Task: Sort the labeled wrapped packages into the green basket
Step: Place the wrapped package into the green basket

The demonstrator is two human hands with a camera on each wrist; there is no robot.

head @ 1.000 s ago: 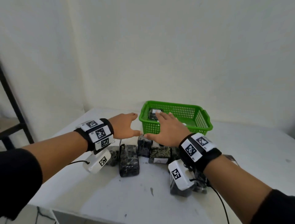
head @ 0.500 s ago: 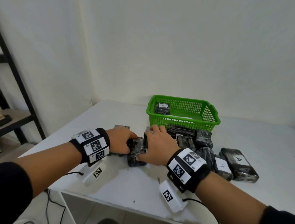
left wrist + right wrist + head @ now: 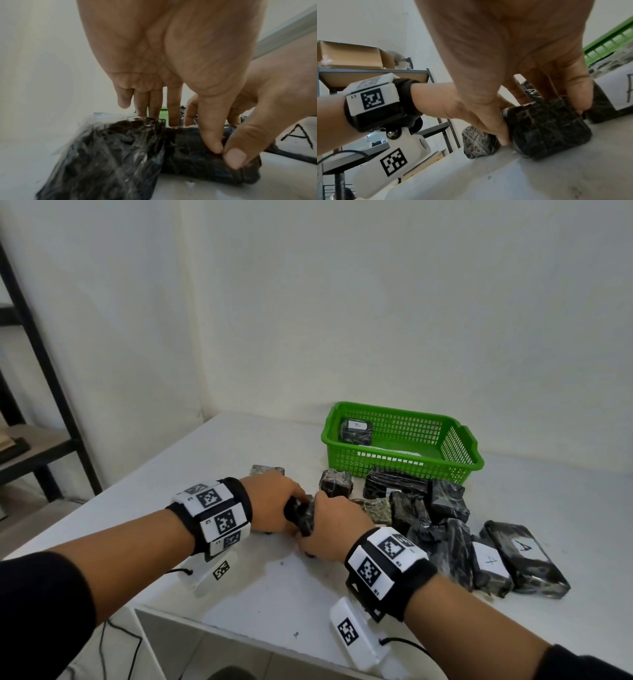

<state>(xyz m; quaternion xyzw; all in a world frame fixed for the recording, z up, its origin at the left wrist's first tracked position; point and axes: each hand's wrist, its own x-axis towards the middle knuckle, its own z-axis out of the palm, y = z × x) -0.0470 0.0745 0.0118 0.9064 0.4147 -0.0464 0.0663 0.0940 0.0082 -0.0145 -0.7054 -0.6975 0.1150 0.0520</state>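
Note:
A dark wrapped package (image 3: pixel 303 517) (image 3: pixel 547 129) sits near the table's front, with both hands on it. My left hand (image 3: pixel 274 503) (image 3: pixel 192 134) pinches it between thumb and fingers. My right hand (image 3: pixel 330 525) (image 3: pixel 541 121) grips it with the thumb on the left side and the fingers on the far side. A second shiny package (image 3: pixel 102 155) lies just left of it. The green basket (image 3: pixel 459 460) stands behind and holds one package labeled B (image 3: pixel 356 431). No label shows on the gripped package.
Several more wrapped packages (image 3: pixel 442 508) crowd the space between the hands and the basket; two marked A (image 3: pixel 524 556) lie at the right. The table's front edge (image 3: pixel 239 635) is close. A black metal shelf (image 3: pixel 41 364) with a cardboard box (image 3: pixel 349 55) stands to the left.
Both hands dropped from near the basket down to the pile and closed around one package. The package now sits raised between them.

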